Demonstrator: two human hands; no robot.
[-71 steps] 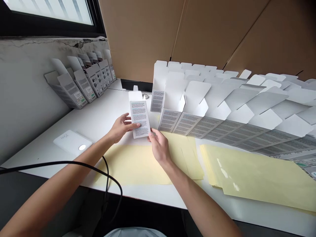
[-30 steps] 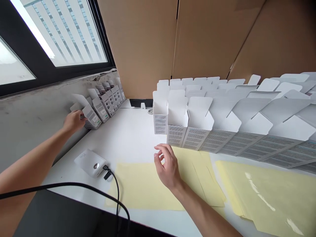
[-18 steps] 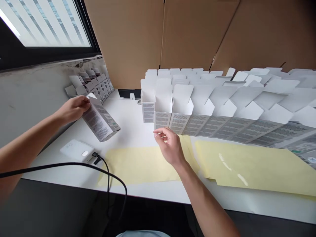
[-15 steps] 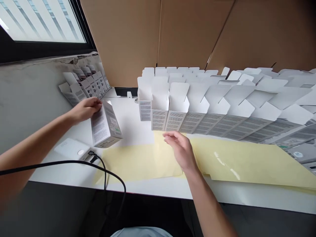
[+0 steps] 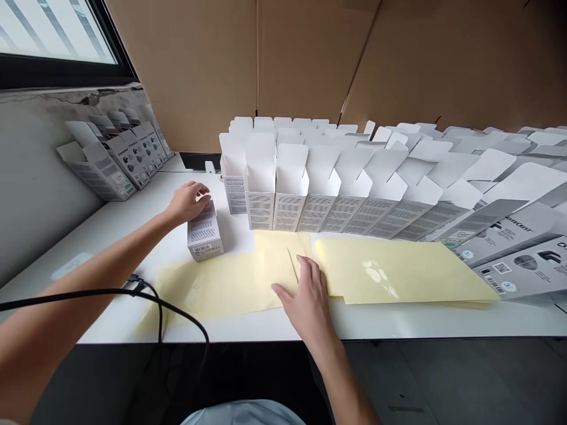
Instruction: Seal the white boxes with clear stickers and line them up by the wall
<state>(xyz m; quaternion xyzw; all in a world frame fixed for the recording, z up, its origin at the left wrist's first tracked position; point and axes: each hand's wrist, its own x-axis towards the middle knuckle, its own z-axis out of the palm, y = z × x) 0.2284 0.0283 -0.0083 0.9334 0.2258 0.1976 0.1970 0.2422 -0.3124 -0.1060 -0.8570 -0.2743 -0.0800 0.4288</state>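
Observation:
My left hand point(image 5: 188, 202) grips the far end of a small printed carton point(image 5: 204, 231), its fingers bent over the top edge. The carton rests on the white table with a barcoded end facing me; its far end is partly hidden by the hand. Lower and to the right, my right hand point(image 5: 306, 295) has thumb and fingers apart, fingertips on the glossy yellow sheets point(image 5: 274, 271) and nothing held. A second stack of yellow sheets point(image 5: 398, 268) lies just right of that hand.
Rows of open-topped white cartons point(image 5: 261, 209) stand along the back, before brown cardboard point(image 5: 301, 59). More cartons point(image 5: 137, 156) lean by the left wall. A black cable point(image 5: 177, 316) crosses the front left, and a white device point(image 5: 71, 265) sits partly behind my left forearm.
The carton in my left hand has come down from a tilted hold onto the table. My right hand has lowered onto the yellow sheets. The whole view has shifted.

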